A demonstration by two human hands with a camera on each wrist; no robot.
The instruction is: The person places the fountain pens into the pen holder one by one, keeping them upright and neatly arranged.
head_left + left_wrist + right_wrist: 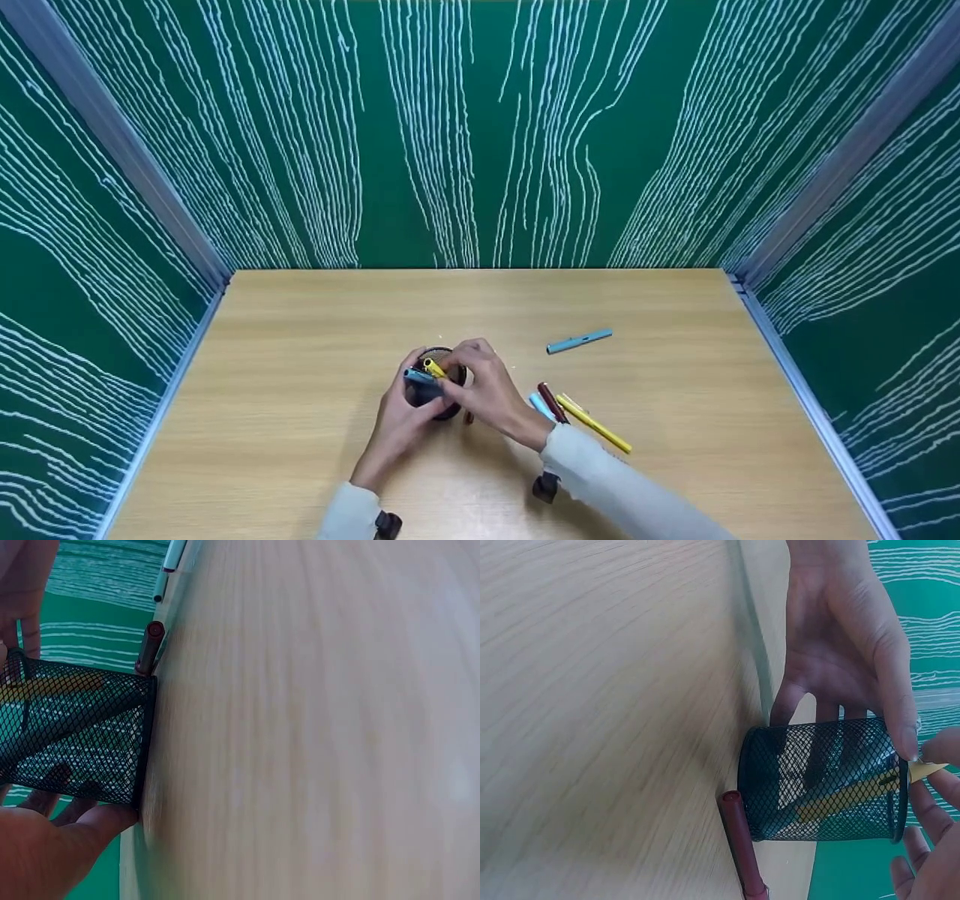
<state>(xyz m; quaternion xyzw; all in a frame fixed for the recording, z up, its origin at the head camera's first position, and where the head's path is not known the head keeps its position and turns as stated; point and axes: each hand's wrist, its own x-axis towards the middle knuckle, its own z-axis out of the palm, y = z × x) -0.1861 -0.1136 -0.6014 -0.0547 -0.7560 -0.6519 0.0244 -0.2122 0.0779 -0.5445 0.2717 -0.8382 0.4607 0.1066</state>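
A black mesh pen cup stands upright on the table. My left hand holds it round the side, thumb toward me. Over its mouth, my right hand pinches the top of a yellow pen, whose lower part shows inside through the mesh. A blue pen also leans in the cup, its top end at the left of the rim. Right beside the cup's base lies a dark red pen, mostly hidden by my right hand in the head view.
To the right lie another yellow pen, a dark red pen and a light blue pen, partly behind my right sleeve. Farther back is a teal pen. Green, white-streaked walls enclose the wooden table.
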